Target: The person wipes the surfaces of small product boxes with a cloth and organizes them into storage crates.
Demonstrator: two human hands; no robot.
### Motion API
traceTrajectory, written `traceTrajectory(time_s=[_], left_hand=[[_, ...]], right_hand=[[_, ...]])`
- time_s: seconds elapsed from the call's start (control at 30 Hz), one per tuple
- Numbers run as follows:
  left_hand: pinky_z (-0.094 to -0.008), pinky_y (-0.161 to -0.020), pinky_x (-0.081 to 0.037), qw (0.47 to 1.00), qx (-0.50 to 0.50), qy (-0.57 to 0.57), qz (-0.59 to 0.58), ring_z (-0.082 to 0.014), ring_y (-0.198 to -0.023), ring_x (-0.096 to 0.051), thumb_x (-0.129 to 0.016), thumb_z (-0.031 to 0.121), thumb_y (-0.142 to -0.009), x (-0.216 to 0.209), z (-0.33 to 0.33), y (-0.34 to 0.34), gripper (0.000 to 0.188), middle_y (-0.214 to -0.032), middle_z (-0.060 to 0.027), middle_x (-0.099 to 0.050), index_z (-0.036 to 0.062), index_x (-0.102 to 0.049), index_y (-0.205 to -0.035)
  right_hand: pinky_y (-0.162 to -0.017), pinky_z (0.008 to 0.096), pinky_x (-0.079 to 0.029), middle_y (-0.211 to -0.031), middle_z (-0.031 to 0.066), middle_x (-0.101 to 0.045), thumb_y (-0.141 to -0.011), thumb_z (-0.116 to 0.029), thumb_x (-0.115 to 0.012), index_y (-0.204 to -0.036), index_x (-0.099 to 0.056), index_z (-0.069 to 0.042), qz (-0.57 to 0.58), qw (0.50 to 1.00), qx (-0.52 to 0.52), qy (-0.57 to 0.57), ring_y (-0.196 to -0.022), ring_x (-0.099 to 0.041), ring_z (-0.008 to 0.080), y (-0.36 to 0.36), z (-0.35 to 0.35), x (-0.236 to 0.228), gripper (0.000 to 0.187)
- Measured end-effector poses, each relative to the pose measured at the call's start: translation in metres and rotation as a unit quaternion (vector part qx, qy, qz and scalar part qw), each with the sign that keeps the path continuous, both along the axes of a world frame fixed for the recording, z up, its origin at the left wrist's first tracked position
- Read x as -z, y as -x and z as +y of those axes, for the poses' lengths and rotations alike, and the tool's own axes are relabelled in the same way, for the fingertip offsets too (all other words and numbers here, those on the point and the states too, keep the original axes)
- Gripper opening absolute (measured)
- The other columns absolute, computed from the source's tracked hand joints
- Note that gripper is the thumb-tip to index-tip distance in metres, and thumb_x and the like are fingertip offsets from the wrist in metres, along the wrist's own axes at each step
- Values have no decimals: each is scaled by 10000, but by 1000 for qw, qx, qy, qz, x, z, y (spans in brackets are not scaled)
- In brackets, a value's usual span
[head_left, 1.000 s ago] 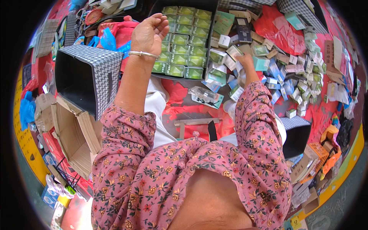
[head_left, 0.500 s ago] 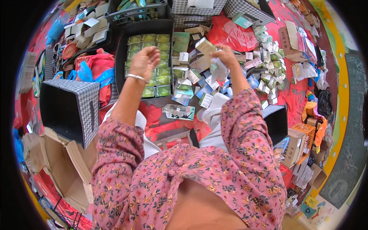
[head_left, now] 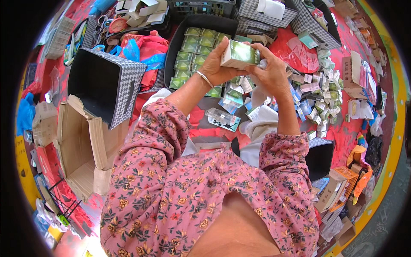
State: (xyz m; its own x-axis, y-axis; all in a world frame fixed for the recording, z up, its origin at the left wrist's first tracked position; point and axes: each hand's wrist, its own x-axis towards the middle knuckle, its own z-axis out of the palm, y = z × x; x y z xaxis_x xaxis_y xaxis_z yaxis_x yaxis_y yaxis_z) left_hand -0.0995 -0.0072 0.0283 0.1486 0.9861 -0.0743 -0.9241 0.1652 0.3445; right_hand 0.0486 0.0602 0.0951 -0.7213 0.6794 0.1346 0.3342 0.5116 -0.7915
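A small green and white carton is held up in front of me between both hands. My left hand, with a bangle at the wrist, grips its left side. Closed around the right end is my right hand, which also keeps a white cloth bunched under its fingers. Just beyond and left of the hands sits a black bin with rows of similar green cartons. A loose heap of small cartons spreads to the right. Nearer me lies a clear plastic pack on a card.
A houndstooth bin is tipped on its side at left, above an opened cardboard box. Beyond the hands are a red plastic bag and more houndstooth bins. Another dark bin stands near my right elbow.
My right hand has brought the carton and cloth inward, and my left hand has come over from the bin to take hold of the carton. The view has shifted left.
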Motion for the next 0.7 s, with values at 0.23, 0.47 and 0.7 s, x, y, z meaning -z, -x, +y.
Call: traceTrajectory(time_s=[0.23,0.47,0.7], left_hand=[[-445,-872,-427,986,-62,52,142,-259,-1044,-510,-432,552,-815,6,8,2,611,-1135,-105,-520,65,-445,-1184],[-444,-833,-456,994,2,67,91,-216,-986,-537,-402,457,-879,2,4,-25,484,-1102,-82,-519,100,-387,-1205],[-482,-840,-445,996,-8,15,92,-266,-1049,-503,-412,501,-852,-2,3,-12,605,-1184,-104,-456,105,-264,-1285]], right_hand=[[-643,265,-441,-753,40,-576,-761,-135,-622,-966,-577,-19,277,945,153,85,-703,-546,125,-14,39,-11,240],[-625,368,-435,-786,127,-568,-789,-157,-560,-828,-553,-52,207,955,141,-159,-712,-559,316,30,10,21,112],[-595,361,-459,-737,128,-601,-761,-226,-600,-862,-592,-58,2,925,315,-212,-664,-590,280,-13,82,45,196]])
